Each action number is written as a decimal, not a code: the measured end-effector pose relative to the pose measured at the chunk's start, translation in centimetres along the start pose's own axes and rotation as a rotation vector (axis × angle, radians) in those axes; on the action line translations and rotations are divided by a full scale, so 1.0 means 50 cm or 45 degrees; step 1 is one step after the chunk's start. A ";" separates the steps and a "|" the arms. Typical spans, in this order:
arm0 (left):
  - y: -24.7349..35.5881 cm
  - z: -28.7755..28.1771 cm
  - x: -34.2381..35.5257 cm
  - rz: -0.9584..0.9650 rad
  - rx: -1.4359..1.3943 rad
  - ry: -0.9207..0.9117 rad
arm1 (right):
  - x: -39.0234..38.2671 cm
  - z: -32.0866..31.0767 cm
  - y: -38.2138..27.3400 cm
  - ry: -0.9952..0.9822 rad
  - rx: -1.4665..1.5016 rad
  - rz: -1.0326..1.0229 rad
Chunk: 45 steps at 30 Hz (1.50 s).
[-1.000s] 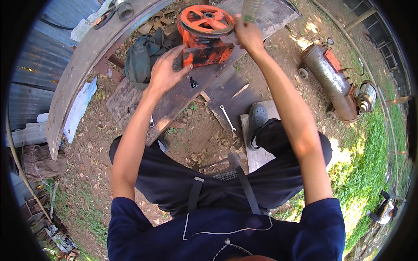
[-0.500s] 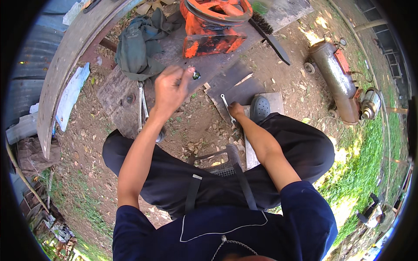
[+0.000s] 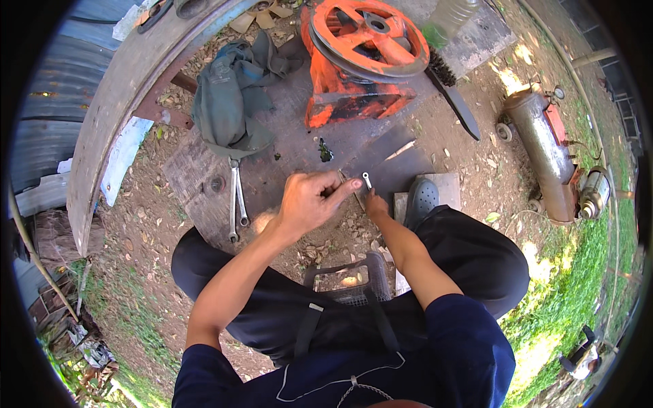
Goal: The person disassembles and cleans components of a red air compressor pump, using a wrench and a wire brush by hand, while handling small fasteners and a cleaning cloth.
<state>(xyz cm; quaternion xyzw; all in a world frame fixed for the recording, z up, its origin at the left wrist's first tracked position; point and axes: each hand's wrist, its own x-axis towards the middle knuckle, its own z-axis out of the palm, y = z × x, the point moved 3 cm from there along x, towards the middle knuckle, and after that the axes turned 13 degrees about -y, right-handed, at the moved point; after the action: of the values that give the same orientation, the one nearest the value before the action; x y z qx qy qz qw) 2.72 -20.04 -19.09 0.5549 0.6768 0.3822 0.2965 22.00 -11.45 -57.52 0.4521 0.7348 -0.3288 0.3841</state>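
Note:
My left hand (image 3: 309,204) is raised over the front edge of the wooden board, fingers curled in and thumb pressed forward. Anything between them is too small to make out. To its right, my right hand (image 3: 376,204) grips a combination wrench (image 3: 366,179), whose ring end sticks out past my fingers. Two more wrenches (image 3: 238,202) lie on the board, their upper ends by a grey-green cloth (image 3: 231,102). Farther back stands an orange machine (image 3: 360,102) with a large spoked pulley wheel (image 3: 367,34). A dark wet oil patch (image 3: 325,151) is on the board in front of it.
A black-handled brush (image 3: 452,95) lies right of the machine, near a clear plastic bottle (image 3: 452,17). A rusty compressor tank (image 3: 537,149) stands on the ground at the right. A grey clog (image 3: 423,200) is on my right foot. A curved wooden plank (image 3: 112,109) borders the left.
My left hand has come back from above the oil patch toward my right hand. The right hand still holds the wrench, now pulled in closer. The whole view has shifted slightly.

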 end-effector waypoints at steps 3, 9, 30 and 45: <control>-0.015 0.003 -0.008 0.057 -0.022 0.056 | 0.002 -0.002 0.001 0.117 0.081 0.068; -0.005 -0.003 0.009 0.025 -0.164 0.186 | 0.052 0.016 0.050 0.143 0.098 -0.002; -0.009 -0.027 -0.005 0.052 -0.408 0.229 | -0.251 -0.340 0.003 -0.036 -0.103 -0.555; 0.045 -0.116 0.002 -0.121 -0.196 0.420 | -0.745 -0.604 -0.129 0.127 0.808 -0.853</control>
<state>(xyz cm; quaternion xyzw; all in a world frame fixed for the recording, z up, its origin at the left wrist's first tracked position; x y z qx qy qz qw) -0.91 -20.82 -14.09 0.4277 0.7105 0.5042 0.2409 19.07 -4.13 -9.76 0.3001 0.7210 -0.6214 0.0634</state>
